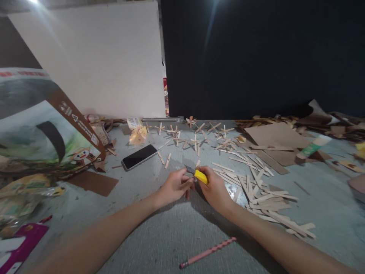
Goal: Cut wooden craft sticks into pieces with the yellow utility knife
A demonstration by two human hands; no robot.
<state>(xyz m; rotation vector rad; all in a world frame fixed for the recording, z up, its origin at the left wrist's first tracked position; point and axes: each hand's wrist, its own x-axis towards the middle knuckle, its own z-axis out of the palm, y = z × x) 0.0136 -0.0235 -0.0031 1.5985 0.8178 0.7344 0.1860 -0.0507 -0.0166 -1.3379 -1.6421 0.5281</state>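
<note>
My right hand [213, 186] grips a yellow utility knife [202, 177], its grey blade [189, 169] pointing left toward my other hand. Close against that blade, my left hand [175, 186] has its fingers curled in a pinch; whatever they hold is too small or hidden to make out. A short piece of pale wooden craft stick [197, 163] shows just beyond the knife. To the right of my hands lies a loose heap of craft sticks [256, 190]. Several crossed-stick shapes [195, 141] stand or lie farther back on the grey table [159, 232].
A phone [139, 156] lies left of centre. Nearest me is a pink pencil [208, 252]. Brown cardboard [278, 139] and a glue stick [313, 146] sit at the right. A large printed bag [57, 125], plastic packets [23, 194] and a purple item [31, 238] crowd the left.
</note>
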